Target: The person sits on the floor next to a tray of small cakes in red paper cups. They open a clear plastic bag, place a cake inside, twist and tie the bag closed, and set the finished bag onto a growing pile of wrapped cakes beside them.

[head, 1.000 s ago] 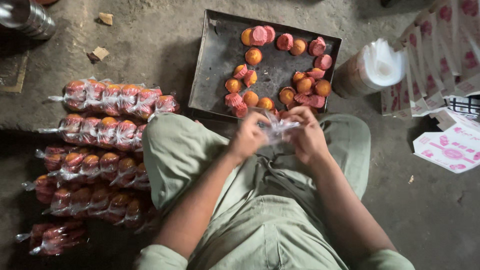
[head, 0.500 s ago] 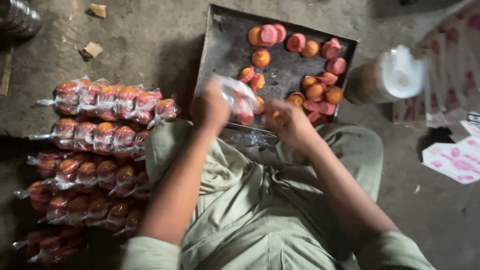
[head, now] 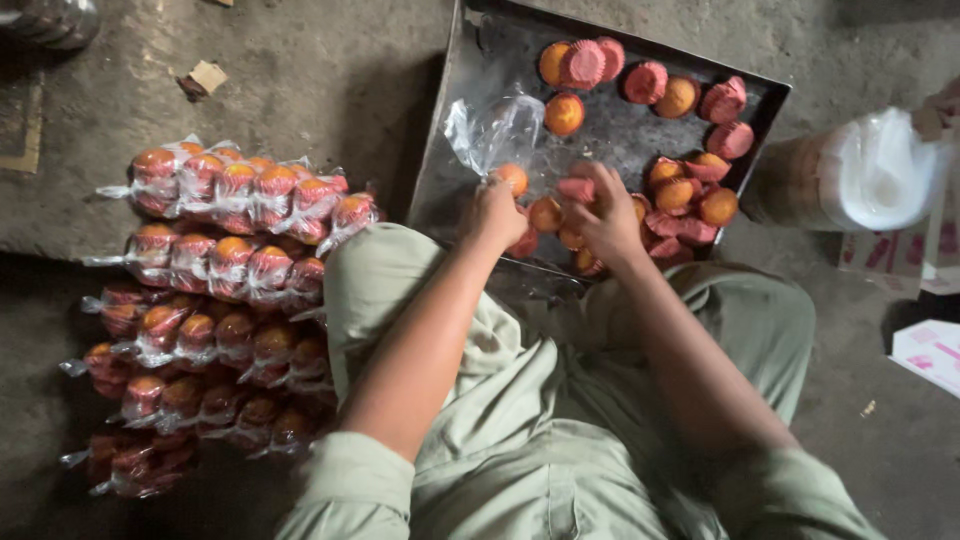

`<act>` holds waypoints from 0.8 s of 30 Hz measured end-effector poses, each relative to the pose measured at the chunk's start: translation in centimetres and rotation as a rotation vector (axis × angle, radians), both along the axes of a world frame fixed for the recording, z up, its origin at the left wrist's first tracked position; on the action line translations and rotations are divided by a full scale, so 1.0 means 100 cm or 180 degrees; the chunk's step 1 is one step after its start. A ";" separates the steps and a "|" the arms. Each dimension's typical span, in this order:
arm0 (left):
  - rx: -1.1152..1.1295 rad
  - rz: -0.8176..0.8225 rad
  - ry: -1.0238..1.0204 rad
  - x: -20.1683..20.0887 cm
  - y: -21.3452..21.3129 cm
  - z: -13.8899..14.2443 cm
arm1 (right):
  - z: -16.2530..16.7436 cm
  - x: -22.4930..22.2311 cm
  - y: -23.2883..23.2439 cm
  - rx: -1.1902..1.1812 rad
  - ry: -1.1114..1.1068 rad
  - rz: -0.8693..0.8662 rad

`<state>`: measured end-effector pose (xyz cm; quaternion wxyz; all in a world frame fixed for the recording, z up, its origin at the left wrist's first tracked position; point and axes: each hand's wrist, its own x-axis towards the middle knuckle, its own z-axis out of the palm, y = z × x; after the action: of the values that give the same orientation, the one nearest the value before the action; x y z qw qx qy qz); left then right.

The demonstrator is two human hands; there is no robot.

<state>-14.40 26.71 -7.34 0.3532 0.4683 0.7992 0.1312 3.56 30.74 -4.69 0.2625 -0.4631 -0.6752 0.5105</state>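
My left hand (head: 492, 212) holds a clear plastic bag (head: 495, 130) by its lower end over the near left part of a dark metal tray (head: 450, 150). An orange cupcake (head: 512, 177) sits at the bag's mouth by my fingers. My right hand (head: 603, 212) reaches onto the tray with a cupcake in a red paper cup (head: 578, 188) at its fingertips. Loose cupcakes (head: 690, 198) in red cups lie scattered across the tray.
Several rows of bagged cupcakes (head: 230, 240) are stacked on the floor at my left. A roll of clear plastic bags (head: 850, 170) lies right of the tray. Pink and white cartons (head: 930, 350) sit at the far right. My knees in green trousers (head: 560, 400) fill the foreground.
Both hands moved from my lap out over the tray. The crumpled bag now hangs open in my left hand, and my right hand has reached among the cupcakes.
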 end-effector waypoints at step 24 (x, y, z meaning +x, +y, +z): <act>0.0379 0.1015 -0.4635 0.072 -0.143 0.064 | 0.073 0.085 -0.169 -0.2032 0.2090 -0.0504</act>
<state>-7.21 12.38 -0.98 0.7438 0.1598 0.4129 0.5008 12.08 13.86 2.60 0.3449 -0.3848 -0.3280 0.7908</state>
